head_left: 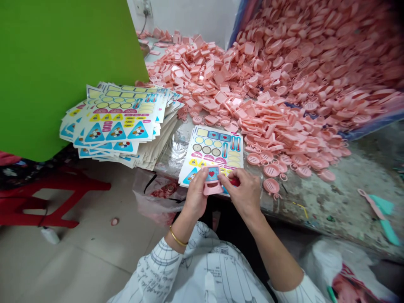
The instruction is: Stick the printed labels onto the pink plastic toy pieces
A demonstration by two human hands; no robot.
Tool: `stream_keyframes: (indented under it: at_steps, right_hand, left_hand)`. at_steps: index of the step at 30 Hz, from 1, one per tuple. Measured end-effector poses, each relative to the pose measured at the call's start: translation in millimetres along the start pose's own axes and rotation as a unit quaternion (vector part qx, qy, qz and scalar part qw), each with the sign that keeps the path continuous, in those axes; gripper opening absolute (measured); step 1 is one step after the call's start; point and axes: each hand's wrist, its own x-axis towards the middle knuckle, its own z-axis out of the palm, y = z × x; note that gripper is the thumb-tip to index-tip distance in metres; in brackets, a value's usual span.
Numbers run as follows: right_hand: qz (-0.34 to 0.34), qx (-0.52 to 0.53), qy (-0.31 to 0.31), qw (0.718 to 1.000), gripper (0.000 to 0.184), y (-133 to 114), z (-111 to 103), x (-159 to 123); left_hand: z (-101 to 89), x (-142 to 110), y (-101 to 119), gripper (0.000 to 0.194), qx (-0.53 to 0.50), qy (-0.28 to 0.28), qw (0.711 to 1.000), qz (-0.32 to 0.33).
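Note:
My left hand (195,195) grips a pink plastic toy piece (212,185) that carries a blue sticker with a red heart. The fingertips of my right hand (243,192) press at that piece's right edge, and a small red item (234,182) shows under them. Directly beyond my hands lies a printed sticker sheet (214,152), partly covered by them. A stack of similar sheets (116,122) sits to the left. A large heap of pink plastic toy parts (252,84) spreads across the table behind the sheet.
A green board (63,71) stands at the left, above a red plastic stool (53,198). A white plastic bag (158,198) hangs at the table edge, and another (347,269) sits lower right. Pink and teal toy utensils (378,214) lie at the right.

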Motion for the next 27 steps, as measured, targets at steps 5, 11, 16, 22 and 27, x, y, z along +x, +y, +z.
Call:
stream_keyframes:
  at_steps: [5, 11, 16, 22, 27]
  right_hand:
    - [-0.022, -0.013, 0.004, 1.0, 0.037, 3, -7, -13]
    - [-0.024, -0.041, -0.008, 0.999, 0.039, 9, -21, -37]
    - [0.063, -0.072, -0.003, 0.995, 0.04, 47, -55, -63]
    - [0.194, -0.065, 0.069, 0.976, 0.047, 128, -144, -77]
    - [0.2, -0.072, 0.116, 0.97, 0.048, 152, -220, -68]
  left_hand:
    - [-0.7, -3, -6, 0.022, 0.029, 0.014, 0.999, 0.018]
    - [5.8, -15, -18, 0.035, 0.062, 0.033, 0.997, 0.018]
    - [7.8, -23, -13, 0.05, 0.149, 0.062, 0.987, -0.013]
    - [43.0, -74, -86, 0.038, 0.257, -0.135, 0.929, -0.228]
    - [118.8, -148, -207, 0.028, 0.234, -0.284, 0.839, -0.401]
